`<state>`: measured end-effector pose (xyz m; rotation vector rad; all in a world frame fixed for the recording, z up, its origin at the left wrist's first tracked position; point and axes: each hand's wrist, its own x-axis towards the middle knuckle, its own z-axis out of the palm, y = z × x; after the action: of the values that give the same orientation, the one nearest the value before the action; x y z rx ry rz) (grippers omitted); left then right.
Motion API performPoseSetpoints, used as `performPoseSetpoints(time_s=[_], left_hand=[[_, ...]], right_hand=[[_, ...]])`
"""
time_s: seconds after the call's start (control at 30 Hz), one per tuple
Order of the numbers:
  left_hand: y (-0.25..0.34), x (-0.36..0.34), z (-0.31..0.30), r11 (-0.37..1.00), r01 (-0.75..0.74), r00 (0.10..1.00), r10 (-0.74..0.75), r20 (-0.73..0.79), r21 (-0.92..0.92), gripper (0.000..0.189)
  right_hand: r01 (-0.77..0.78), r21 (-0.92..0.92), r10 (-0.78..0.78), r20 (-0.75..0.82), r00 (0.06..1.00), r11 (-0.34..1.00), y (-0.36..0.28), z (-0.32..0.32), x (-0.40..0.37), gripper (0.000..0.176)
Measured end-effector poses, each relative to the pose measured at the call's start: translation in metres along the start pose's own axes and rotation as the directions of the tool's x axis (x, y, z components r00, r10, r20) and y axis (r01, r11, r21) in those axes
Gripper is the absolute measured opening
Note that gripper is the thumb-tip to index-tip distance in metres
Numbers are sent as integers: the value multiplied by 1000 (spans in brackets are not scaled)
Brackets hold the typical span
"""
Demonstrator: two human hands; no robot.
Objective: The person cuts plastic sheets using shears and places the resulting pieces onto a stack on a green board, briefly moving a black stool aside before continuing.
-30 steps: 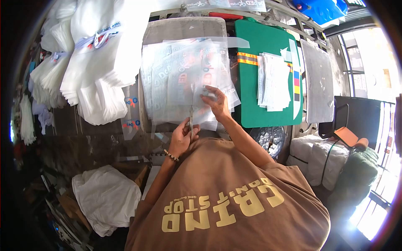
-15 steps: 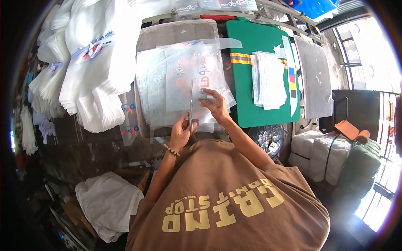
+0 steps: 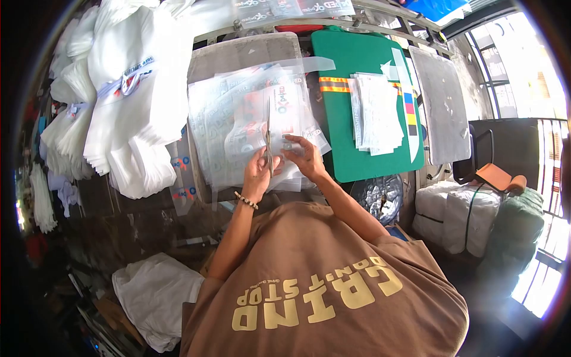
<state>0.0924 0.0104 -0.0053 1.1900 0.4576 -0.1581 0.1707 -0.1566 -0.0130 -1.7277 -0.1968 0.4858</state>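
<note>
Scissors (image 3: 268, 135) point away from us in our left hand (image 3: 260, 172), fingers curled tight round the handles, blades against the printed film sheet (image 3: 285, 110) over the grey table (image 3: 238, 50). Our right hand (image 3: 304, 156) pinches that sheet's near edge.

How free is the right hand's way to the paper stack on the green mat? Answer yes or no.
Probably yes. The paper stack lies on the green mat beside the right hand, with only bare mat between. But that hand holds the printed film, so it would need to let go first.
</note>
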Motion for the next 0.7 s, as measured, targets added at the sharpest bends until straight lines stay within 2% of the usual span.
performPoseSetpoints(time_s=[0.13, 0.23, 0.47, 0.53, 0.57, 0.6, 0.7], left_hand=[[7, 17, -2, 999, -27, 999, 27, 19, 22, 56], [15, 26, 4, 1000, -29, 999, 29, 33, 2, 55], [28, 39, 21, 999, 3, 998, 0, 57, -43, 50], [22, 52, 19, 1000, 0, 998, 0, 56, 5, 50], [18, 57, 18, 999, -6, 999, 3, 48, 51, 50], [23, 57, 23, 1000, 20, 999, -20, 26, -14, 44], [25, 63, 25, 1000, 26, 999, -26, 34, 0, 40]], right_hand=[[39, -75, -39, 6, 999, 996, 3, -4, -4, 46], [-19, -38, 20, 30, 999, 999, 1, -10, -8, 46], [31, -41, -32, -32, 999, 999, 9, -15, -12, 47], [-86, -30, 87, 26, 996, 996, 2, -20, -14, 47], [-88, -29, 88, 15, 996, 996, 1, -22, -16, 47], [-93, -70, 94, 12, 995, 993, -3, -24, -18, 46], [-106, -116, 104, -19, 994, 988, -10, -39, -24, 47]])
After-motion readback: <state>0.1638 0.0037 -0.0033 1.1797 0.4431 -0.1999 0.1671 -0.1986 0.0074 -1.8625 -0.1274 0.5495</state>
